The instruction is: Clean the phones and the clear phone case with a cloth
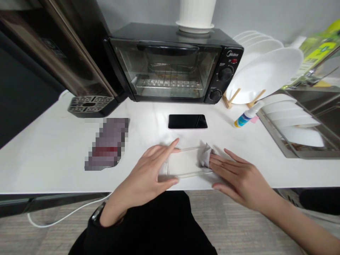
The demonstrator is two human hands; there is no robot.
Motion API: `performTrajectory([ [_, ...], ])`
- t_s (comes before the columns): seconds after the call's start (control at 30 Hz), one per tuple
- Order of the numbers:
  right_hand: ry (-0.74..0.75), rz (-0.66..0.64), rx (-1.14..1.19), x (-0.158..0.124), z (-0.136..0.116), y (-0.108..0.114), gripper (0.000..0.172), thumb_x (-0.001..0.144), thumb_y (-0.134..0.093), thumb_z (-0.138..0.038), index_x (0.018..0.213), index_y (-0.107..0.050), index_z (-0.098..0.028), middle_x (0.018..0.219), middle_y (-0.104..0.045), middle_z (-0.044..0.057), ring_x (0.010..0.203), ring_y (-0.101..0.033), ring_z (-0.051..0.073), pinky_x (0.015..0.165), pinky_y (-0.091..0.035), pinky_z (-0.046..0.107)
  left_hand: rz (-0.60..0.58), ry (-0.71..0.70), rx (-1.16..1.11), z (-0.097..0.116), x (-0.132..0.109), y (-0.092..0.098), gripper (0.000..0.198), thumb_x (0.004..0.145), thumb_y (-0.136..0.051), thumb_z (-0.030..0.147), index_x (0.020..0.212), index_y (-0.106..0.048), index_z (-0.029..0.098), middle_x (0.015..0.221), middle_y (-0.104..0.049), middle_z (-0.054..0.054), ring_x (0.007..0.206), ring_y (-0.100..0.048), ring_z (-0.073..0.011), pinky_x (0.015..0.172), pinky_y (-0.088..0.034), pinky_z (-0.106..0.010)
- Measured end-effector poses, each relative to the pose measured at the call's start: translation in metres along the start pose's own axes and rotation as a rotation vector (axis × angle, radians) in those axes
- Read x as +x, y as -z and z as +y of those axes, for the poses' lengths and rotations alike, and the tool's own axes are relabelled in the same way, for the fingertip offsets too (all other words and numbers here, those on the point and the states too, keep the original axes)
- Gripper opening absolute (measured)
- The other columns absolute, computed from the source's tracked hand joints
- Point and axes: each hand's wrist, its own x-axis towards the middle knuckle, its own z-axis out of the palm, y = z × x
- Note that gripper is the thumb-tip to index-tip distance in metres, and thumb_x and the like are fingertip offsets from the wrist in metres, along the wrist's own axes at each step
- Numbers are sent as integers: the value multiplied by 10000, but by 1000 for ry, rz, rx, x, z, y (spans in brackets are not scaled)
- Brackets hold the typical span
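Observation:
A clear glass lies on its side near the front edge of the white counter. My left hand cups its base end, thumb and fingers curved around it. My right hand presses a crumpled white tissue into the glass's mouth with its fingers held together. A black phone lies face up just behind the glass.
A black toaster oven stands at the back with a white pot on top. White plates lean in a wooden rack at right, beside a small bottle and a sink tray of dishes. A blurred object lies left.

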Motion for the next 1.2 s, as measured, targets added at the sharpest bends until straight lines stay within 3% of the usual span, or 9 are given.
performTrajectory([
  [0.13, -49, 79, 52, 41, -28, -24, 787, 946, -559, -711, 1298, -634, -11, 1282, -717, 229, 1191, -704, 355, 1147, -496, 550, 3, -11, -3, 0, 2, 0, 1033, 898, -753, 307, 1662, -64, 399, 1552, -533, 12, 1444, -399, -269, 1237, -295, -467],
  [0.3, -2, 140, 247, 79, -72, -47, 859, 895, -519, -818, 1211, -679, -35, 1257, -729, 208, 1243, -675, 336, 1186, -468, 477, 43, 7, -23, -3, 0, 0, 965, 913, -727, 334, 1668, -126, 346, 1496, -534, -63, 1349, -505, -274, 1162, -402, -443],
  [0.4, 29, 65, 278, 58, -62, -34, 748, 942, -541, -740, 1312, -638, -96, 1341, -712, 148, 1306, -647, 278, 1218, -436, 454, 30, -10, -32, -3, -1, 0, 1034, 882, -769, 311, 1665, -97, 379, 1495, -540, -40, 1368, -485, -273, 1182, -375, -449],
  [0.6, -19, -10, 37, -3, -7, 1, 456, 1072, -494, -461, 1395, -588, -153, 1358, -712, 111, 1280, -673, 259, 1192, -453, 542, 13, -23, -28, -1, 0, -1, 1073, 882, -765, 258, 1658, -41, 417, 1555, -521, 13, 1440, -400, -269, 1229, -296, -475],
  [0.73, -63, 36, -14, 14, -8, -10, 636, 1009, -550, -589, 1375, -595, -71, 1336, -708, 187, 1230, -695, 330, 1103, -537, 551, 20, -33, -25, -1, 2, -2, 1120, 856, -793, 267, 1658, -26, 415, 1551, -538, 27, 1444, -399, -269, 1236, -277, -474],
  [0.87, -27, 76, 166, 64, -47, -36, 754, 946, -559, -713, 1304, -637, -55, 1288, -721, 197, 1216, -694, 331, 1130, -523, 497, 32, -18, -9, -3, 2, -3, 1079, 860, -793, 364, 1675, -86, 324, 1526, -549, -59, 1406, -453, -302, 1195, -343, -467],
  [0.97, 1, 83, 251, 79, -67, -41, 783, 917, -558, -761, 1224, -672, -49, 1254, -730, 203, 1228, -684, 333, 1154, -499, 483, 55, 7, -21, -3, 1, -2, 1019, 888, -756, 394, 1674, -113, 303, 1498, -544, -86, 1339, -518, -291, 1140, -409, -435],
  [1.07, 24, 21, 295, 60, -61, -29, 723, 946, -569, -710, 1324, -632, -98, 1344, -707, 150, 1293, -656, 285, 1179, -480, 450, 43, -16, -38, -2, -1, -2, 1034, 881, -765, 352, 1667, -93, 353, 1486, -558, -41, 1344, -505, -270, 1167, -380, -432],
  [1.2, -23, -27, 204, 11, -23, -4, 516, 1017, -578, -540, 1381, -608, -176, 1364, -711, 97, 1296, -662, 249, 1202, -457, 476, 29, -35, -17, 1, -1, -2, 1087, 860, -772, 285, 1662, -47, 390, 1537, -537, -1, 1398, -438, -277, 1213, -312, -469],
])
